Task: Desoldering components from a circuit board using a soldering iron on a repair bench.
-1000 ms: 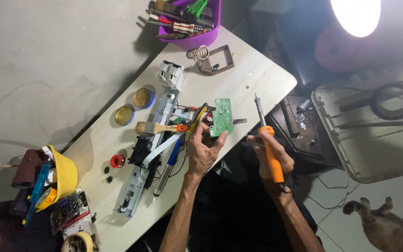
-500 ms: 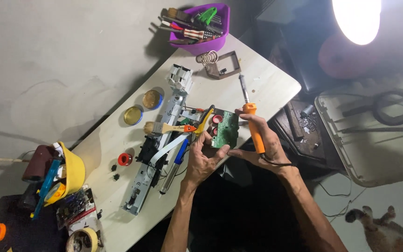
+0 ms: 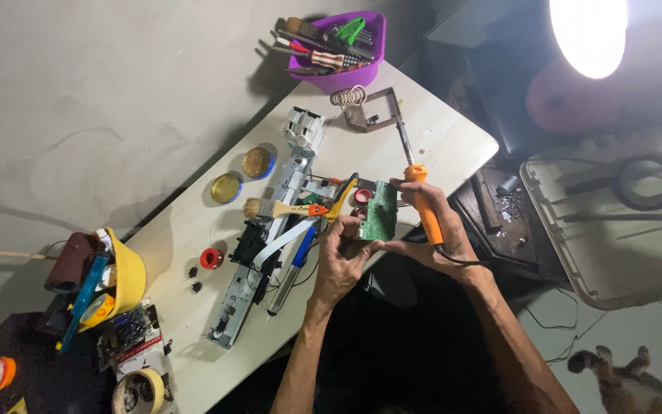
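head view: the left hand [image 3: 340,257] pinches a small green circuit board [image 3: 378,211] by its lower edge, fingers closed on it, holding it upright just above the near edge of the white table [image 3: 193,222]. the right hand [image 3: 437,230] is wrapped shut around the orange handle of a soldering iron [image 3: 418,188], whose metal tip points away toward the coiled iron stand [image 3: 365,107]; the hand's thumb reaches to the board's lower corner, so both hands meet at the board. whether the thumb truly touches the board is hard to tell from this height.

the board sits near the table's right corner, where the tabletop ends and drops to a dark gap and floor; there is little bare surface under the hands. just left of the board lie a long grey metal mechanism [image 3: 266,245], a brush [image 3: 277,207] across it, and a yellow-handled tool [image 3: 342,195] beside the board. two round tins [image 3: 240,175] rest further left on an open stretch of table. a purple tray of tools [image 3: 339,50] sits at the far edge, a yellow bowl [image 3: 120,276] overhangs the left edge. a bright lamp [image 3: 591,34] shines at upper right.
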